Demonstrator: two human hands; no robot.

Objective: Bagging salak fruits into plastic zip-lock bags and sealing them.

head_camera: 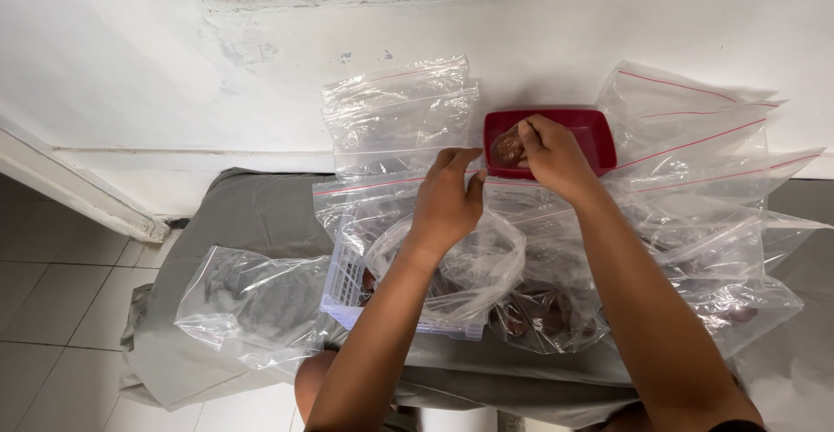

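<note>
A round, reddish-brown food piece (507, 148) lies in the left part of a shallow, dark red rectangular plastic tray (598, 137), which stands near the white wall (130, 59) at the far edge of the work surface. The right hand (553, 156) reaches into the tray from the near side, its fingertips (526, 131) closed in a pinch on the upper right edge of the food piece. The left hand (446, 203) hovers just beside the tray, to its left and nearer the person; its fingers are loosely spread and grasp nothing, with the palm turned down over an open clear plastic bag (469, 267). That bag sits in a white slotted plastic basket (346, 286), its mouth wide open below the left wrist. Further clear zip-top bags with red seal lines (704, 150) are stacked around the tray and overlap to the right; more lie behind the left hand. One crumpled clear bag (252, 306) lies apart to the left. All rest on a grey cloth (252, 211) covering the surface, above a pale tiled floor (52, 302).
</note>
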